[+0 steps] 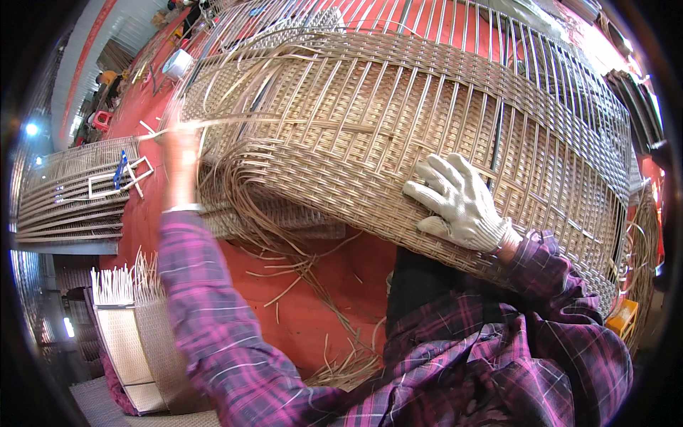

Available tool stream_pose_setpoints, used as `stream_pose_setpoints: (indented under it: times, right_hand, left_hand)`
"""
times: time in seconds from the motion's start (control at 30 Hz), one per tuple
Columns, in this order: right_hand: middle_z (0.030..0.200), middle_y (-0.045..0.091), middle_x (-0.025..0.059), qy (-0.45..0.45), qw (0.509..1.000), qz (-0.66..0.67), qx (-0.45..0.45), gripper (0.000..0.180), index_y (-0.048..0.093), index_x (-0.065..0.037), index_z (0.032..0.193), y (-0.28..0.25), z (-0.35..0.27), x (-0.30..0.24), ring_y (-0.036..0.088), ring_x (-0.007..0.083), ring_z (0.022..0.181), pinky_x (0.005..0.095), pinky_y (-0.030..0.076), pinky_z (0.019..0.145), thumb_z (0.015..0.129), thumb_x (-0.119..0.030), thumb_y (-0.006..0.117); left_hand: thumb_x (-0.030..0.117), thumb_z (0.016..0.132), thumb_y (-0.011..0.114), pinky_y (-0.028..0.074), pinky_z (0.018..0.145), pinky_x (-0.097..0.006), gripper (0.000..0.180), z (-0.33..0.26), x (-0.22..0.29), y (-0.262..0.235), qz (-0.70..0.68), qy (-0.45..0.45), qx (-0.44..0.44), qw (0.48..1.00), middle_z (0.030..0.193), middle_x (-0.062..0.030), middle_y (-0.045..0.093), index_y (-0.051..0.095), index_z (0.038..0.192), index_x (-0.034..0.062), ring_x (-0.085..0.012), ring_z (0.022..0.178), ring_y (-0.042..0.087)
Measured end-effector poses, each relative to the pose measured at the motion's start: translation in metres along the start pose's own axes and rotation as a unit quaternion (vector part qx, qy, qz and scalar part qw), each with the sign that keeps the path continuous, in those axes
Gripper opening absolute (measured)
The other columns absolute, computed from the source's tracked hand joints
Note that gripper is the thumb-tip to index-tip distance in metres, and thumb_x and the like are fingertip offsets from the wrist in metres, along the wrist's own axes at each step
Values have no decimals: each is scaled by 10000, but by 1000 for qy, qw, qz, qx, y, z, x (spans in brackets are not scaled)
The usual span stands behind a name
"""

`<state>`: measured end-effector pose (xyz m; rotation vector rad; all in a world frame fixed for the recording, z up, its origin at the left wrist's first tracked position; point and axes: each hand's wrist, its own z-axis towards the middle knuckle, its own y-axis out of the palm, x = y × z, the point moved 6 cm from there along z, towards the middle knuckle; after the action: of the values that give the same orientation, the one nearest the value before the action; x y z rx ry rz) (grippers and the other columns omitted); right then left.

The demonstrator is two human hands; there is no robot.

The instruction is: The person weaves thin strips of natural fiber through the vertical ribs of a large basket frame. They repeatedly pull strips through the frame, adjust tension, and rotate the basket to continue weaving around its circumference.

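A large panel of woven brown wicker (341, 156) lies across in front of me, with bare stakes showing between its woven bands. My right hand (459, 199), in a pale knit glove, rests on the weave with its fingers spread. At the panel's left end my left hand (181, 139) is raised and smeared by motion. A long wicker strand (284, 122) runs taut from that hand to the weave, and the hand appears closed on it. Loose strand ends (238, 188) hang in a curl below the panel's left edge.
Stacked woven panels (67, 192) stand at the left, with a white frame and a blue tool on top. Below them is a woven piece (128, 341) with upright pale ends. Cut strands (341, 363) litter the red floor (306, 313). A yellow object (622, 318) sits at far right.
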<state>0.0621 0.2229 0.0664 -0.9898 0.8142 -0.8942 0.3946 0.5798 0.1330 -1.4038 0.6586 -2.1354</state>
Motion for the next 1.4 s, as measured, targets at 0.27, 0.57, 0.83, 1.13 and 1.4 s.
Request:
stream_pose_setpoints:
  times: [0.27,0.57,0.83,1.13,1.4]
  right_hand:
    - [1241,570,146,70,992,96,30,503,578,-75,1208,-8,6,8,525,339,1184,455,427,974,781,-301,718]
    - [787,588,125,65,995,-28,70,197,571,-31,907,41,111,59,588,311,706,426,480,578,724,-82,622]
    - [776,637,221,192,976,79,57,151,558,10,914,54,121,76,648,365,729,466,508,649,871,-122,499]
    - [813,574,133,115,986,66,105,190,544,-46,981,41,85,41,598,316,750,437,482,623,831,-153,592]
    - [1023,573,161,59,983,170,30,502,518,26,1171,29,23,-1,591,314,867,411,493,733,728,-152,674]
  left_hand:
    - [25,838,592,488,918,-408,387,-33,18,152,243,156,-216,933,1131,-224,644,611,1223,67,-359,1059,622]
    - [152,844,623,512,717,-474,99,-18,35,169,408,265,-246,838,931,-137,674,665,908,90,-357,824,660]
    - [109,856,539,510,672,-466,90,-11,53,189,439,388,-87,806,828,-104,642,607,910,132,-338,736,661]
    - [107,832,576,498,698,-435,264,-10,33,182,404,475,11,782,944,-80,651,626,1087,153,-323,747,647]
    - [61,805,559,523,645,-401,344,29,-36,156,553,354,-107,747,955,-87,673,659,1127,130,-279,734,669]
